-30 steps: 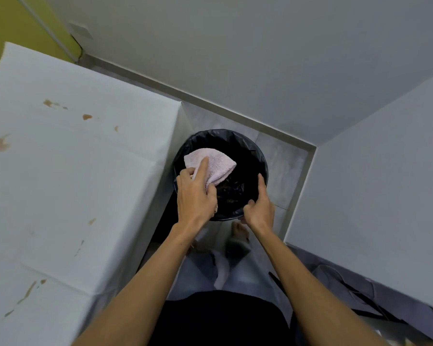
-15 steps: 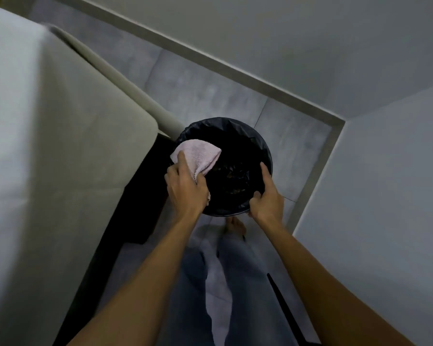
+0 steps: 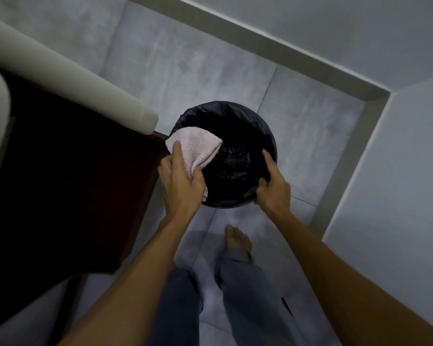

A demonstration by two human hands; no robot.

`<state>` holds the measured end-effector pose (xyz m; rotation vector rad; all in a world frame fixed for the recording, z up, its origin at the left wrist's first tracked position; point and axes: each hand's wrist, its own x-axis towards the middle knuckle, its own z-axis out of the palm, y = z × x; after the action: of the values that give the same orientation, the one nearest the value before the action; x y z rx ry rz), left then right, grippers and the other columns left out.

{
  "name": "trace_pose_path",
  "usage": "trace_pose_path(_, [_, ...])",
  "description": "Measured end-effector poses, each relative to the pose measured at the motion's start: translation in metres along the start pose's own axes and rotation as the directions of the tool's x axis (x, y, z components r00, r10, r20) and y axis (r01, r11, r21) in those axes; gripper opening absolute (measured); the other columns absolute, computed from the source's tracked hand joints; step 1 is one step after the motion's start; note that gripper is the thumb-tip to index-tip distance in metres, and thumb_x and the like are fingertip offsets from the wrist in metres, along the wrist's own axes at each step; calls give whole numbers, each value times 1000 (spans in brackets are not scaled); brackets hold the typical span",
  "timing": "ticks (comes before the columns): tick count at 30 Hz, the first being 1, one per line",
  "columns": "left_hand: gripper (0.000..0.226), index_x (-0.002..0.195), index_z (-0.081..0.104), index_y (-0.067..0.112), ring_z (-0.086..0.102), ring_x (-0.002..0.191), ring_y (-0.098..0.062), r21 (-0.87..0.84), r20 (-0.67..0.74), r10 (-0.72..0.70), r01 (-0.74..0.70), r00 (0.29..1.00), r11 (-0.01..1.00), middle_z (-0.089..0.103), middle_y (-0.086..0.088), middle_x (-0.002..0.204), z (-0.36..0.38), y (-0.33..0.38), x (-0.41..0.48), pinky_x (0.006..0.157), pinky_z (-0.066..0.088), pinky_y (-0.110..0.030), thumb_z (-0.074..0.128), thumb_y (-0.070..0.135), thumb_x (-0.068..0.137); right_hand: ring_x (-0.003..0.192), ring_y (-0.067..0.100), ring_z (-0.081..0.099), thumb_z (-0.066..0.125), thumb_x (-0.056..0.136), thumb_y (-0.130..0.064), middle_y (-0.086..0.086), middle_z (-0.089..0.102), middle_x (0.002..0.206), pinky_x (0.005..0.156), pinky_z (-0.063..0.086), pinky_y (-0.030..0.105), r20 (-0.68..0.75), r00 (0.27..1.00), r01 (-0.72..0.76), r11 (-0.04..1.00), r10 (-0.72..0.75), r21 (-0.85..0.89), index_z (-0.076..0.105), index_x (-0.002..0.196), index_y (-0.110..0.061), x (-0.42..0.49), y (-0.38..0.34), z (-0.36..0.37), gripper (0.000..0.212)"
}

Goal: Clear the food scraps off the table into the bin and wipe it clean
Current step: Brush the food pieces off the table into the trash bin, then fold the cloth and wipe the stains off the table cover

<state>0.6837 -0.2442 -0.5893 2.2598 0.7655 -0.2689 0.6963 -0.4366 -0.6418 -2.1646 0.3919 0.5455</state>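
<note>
Left hand (image 3: 180, 181) gripped pink cloth (image 3: 195, 146) over bin (image 3: 265, 136); right hand (image 3: 273, 188) clasped rim. Risk: cloth slipping into bin if grip loosened.

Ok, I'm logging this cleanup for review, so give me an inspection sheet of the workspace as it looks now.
Surface: table edge at upper left; its top is out of view.
Job's things: round bin with a black liner, on the floor; pink cloth over its left rim; dark scraps inside, unclear.
Clutter: nothing seen.
Hands: left hand grips the cloth; right hand holds the bin's near rim.
Cables: nothing seen.
Surroundings: grey tiled floor, white walls meeting in a corner, bare foot behind the bin.
</note>
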Motion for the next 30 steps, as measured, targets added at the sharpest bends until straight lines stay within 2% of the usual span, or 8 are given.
trace_pose_path(5, [70, 156, 24, 15, 32, 133, -23, -12, 7, 0, 0, 1000, 1000, 38, -14, 142, 15, -4, 13, 95, 24, -16, 57, 13, 94, 127, 17, 52, 46, 93, 8, 2, 49, 148, 101, 34, 11, 20, 1000, 12, 1000, -12, -5, 31, 154, -35, 21, 11, 10, 76])
trace_pose_path(8, [71, 155, 25, 15, 33, 132, -23, -17, 0, -2, 2, 1000, 1000, 39, -13, 139, 17, -2, 14, 95, 23, -14, 58, 13, 93, 118, 17, 56, 48, 95, 5, 8, 53, 144, 92, 33, 6, 52, 999, -10, 999, 13, -54, 30, 154, -29, 29, 11, 12, 71])
trace_pose_path(10, [70, 155, 25, 16, 33, 133, -23, -27, -7, -13, 12, 1000, 1000, 39, -13, 139, 13, 4, 11, 95, 25, -15, 58, 14, 93, 114, 25, 59, 50, 95, 2, 12, 58, 137, 89, 36, 8, 70, 996, -41, 995, 47, -90, 35, 153, -22, 28, 8, 9, 64])
trace_pose_path(14, [71, 155, 24, 19, 33, 136, -22, -80, 1, -42, 42, 999, 996, 37, -10, 142, -8, 24, -4, 97, 27, -19, 59, 16, 94, 113, 33, 61, 52, 96, -9, 16, 63, 128, 100, 49, 36, 10, 993, -117, 980, 120, -162, 50, 142, -11, 10, -20, -7, 46])
trace_pose_path(16, [71, 155, 24, 18, 33, 136, -22, -97, 7, -34, 34, 999, 995, 38, -11, 142, -26, 38, -16, 98, 26, -18, 60, 16, 93, 109, 31, 62, 54, 97, -15, 15, 65, 121, 94, 49, 34, -43, 996, -88, 986, 82, -143, 58, 133, -8, -9, -52, -22, 37])
trace_pose_path(21, [71, 155, 26, 18, 37, 134, -22, -132, 6, 0, 1, 1000, 991, 39, -11, 143, -86, 84, -54, 97, 25, -15, 61, 19, 93, 87, 4, 66, 52, 95, -56, -14, 72, 87, 78, 51, 24, 135, 984, -145, 967, 118, 210, 74, 93, -30, -81, -163, -68, 35])
trace_pose_path(23, [71, 155, 26, 20, 38, 132, -21, -143, 20, 33, -30, 999, 989, 40, -10, 142, -115, 107, -78, 97, 28, -14, 61, 21, 93, 79, 7, 69, 53, 88, -67, -11, 73, 77, 76, 55, 28, 241, 959, -222, 921, 148, 320, 73, 78, -26, -108, -207, -83, 47])
trace_pose_path(30, [75, 155, 24, 27, 46, 124, -16, -276, -51, 39, -52, 998, 960, 44, -7, 134, -234, 168, -181, 95, 35, -17, 64, 35, 92, 90, 11, 73, 77, 83, -34, -2, 75, 101, 87, 60, 39, 300, 953, -181, 883, 48, 434, 62, 112, -16, -207, -317, -138, 37])
